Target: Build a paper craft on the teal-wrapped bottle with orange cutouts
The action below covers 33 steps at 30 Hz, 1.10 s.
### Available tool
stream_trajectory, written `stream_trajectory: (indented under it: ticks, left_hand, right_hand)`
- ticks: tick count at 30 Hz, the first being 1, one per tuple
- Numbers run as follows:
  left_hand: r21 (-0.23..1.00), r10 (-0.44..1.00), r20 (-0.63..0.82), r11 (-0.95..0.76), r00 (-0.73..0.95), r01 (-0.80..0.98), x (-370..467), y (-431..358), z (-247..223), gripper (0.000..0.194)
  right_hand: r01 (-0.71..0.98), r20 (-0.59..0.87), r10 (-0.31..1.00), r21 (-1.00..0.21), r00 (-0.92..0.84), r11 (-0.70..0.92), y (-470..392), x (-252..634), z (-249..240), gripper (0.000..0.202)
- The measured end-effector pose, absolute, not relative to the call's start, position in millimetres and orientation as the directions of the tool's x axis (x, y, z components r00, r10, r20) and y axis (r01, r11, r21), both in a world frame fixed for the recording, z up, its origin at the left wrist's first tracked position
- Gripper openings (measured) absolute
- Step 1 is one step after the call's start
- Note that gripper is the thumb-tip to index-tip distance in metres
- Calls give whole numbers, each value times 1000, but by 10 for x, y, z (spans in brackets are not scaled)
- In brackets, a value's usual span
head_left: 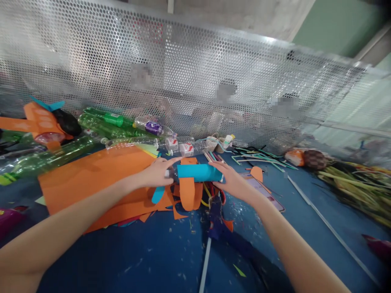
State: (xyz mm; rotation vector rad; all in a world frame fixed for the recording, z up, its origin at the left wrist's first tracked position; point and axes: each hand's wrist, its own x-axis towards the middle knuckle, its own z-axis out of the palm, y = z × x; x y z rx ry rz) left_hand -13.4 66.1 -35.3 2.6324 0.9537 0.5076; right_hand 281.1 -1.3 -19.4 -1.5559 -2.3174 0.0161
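A toy plane made from a plastic bottle wrapped in blue paper (200, 173) lies crosswise between my two hands, with rounded orange paper wings (187, 193) sticking out. My left hand (156, 172) is closed round the bottle's neck end, beside blue propeller-like paper strips (158, 194). At the other end, my right hand (226, 177) grips the bottle's base, fingers over the top and thumb below. Beneath the plane are orange paper scraps (179, 209), yellow and red loops, and a dark blue object (216, 217) whose kind I cannot make out.
Large orange sheets (91, 179) spread on the blue floor (137, 260). Green bottles (58, 156) and clear bottles (189, 148) lie along a perforated metal barrier (183, 69), with people behind it. Another orange toy plane (39, 118) stands left. Rightward are a phone-like slab (265, 193), thin sticks and dry leaves (357, 183).
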Motion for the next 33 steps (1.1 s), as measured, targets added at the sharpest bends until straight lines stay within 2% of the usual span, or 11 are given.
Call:
stream_trajectory:
  ticks: [4,8,11,14,16,18,20,25,28,30,33]
  left_hand:
    - [295,654,308,-756,691,585,-136,681,-313,73]
    - [161,602,608,-732,518,662,-140,595,-154,53]
    - [280,596,729,-708,336,649,-102,444,-54,27]
    - [611,740,514,-671,434,420,14,282,-66,21]
    - [877,785,203,-412,585,248,120,197,-128,32]
    - [983,757,14,-130,654,130,215,131,-189,43]
    - [1000,736,-9,-2,677,16,275,79,-215,49]
    - [992,796,-25,94,604,-83,254,50,-152,57]
    - [992,822,-97,125,561,-11,162,161,-132,55]
    - [994,825,-94,48,557,97,68,276,-115,55]
    - [957,762,-102,-101,640,273,-127,449,-38,56]
  right_hand:
    - [914,366,885,-174,-286,367,14,2776,-218,55]
    - [912,465,856,-209,-224,352,-42,2733,-109,51]
    - [935,602,793,-220,-93,277,-92,2634,-42,50]
    - [934,705,709,-240,-19,264,-154,2458,-21,47]
    - [930,744,669,-248,4,271,-222,2307,-27,47]
    - [931,762,647,-254,25,262,-316,2147,-50,49]
    - [927,760,650,-241,-4,287,-427,1992,-93,49]
    - [873,685,709,-231,-169,430,-677,1708,-203,57]
    - [848,588,757,-213,-285,485,-745,1663,-152,39]
    - [864,550,778,-186,-303,468,-738,1709,-65,22]
    - [911,506,832,-189,-229,366,-655,1889,87,19]
